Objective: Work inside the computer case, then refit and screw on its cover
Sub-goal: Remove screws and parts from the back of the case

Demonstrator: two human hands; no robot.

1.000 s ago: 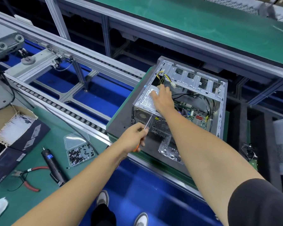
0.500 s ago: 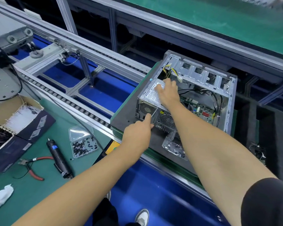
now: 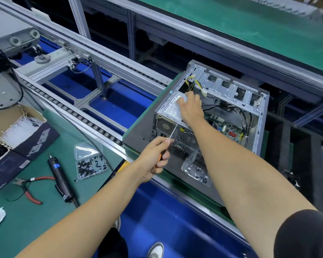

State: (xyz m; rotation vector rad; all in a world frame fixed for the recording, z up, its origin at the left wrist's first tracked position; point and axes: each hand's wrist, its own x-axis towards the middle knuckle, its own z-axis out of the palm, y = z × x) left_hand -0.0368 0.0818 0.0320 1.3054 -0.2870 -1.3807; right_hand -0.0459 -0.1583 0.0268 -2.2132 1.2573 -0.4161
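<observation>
Head view, case: the open grey metal computer case (image 3: 231, 101) lies on a dark grey pallet (image 3: 138, 135) on the conveyor, right of centre and beyond the green surface (image 3: 45, 211); its upper side is uncovered, showing the green circuit board (image 3: 226, 129), black cables and a yellow-and-black cable bundle (image 3: 194, 83).

Head view, right hand: the right hand (image 3: 191, 107) reaches into the case and rests on the silver power supply box (image 3: 171, 109) at its left end; the fingers lie spread and fairly straight, gripping nothing visible.

Head view, left hand: the left hand (image 3: 155, 157) has its fingers curled round an orange-handled screwdriver (image 3: 171, 135), whose shaft points at the rear panel of the case close to the power supply grille.

Head view, near surface: a black electric screwdriver (image 3: 61, 178), red-handled pliers (image 3: 31, 187), an open clear plastic box of dark screws (image 3: 90, 165) and a cardboard box of white ties (image 3: 13, 131) lie to the left; a second clear tray with a few screws (image 3: 196, 167) sits on the pallet against the case.

Progress: judged an early stage; work inside the case and at its rear panel is under way, apparently on the power supply.

Remaining: no cover can be identified on or near the case; refitting it and driving its screws are still to do.
</observation>
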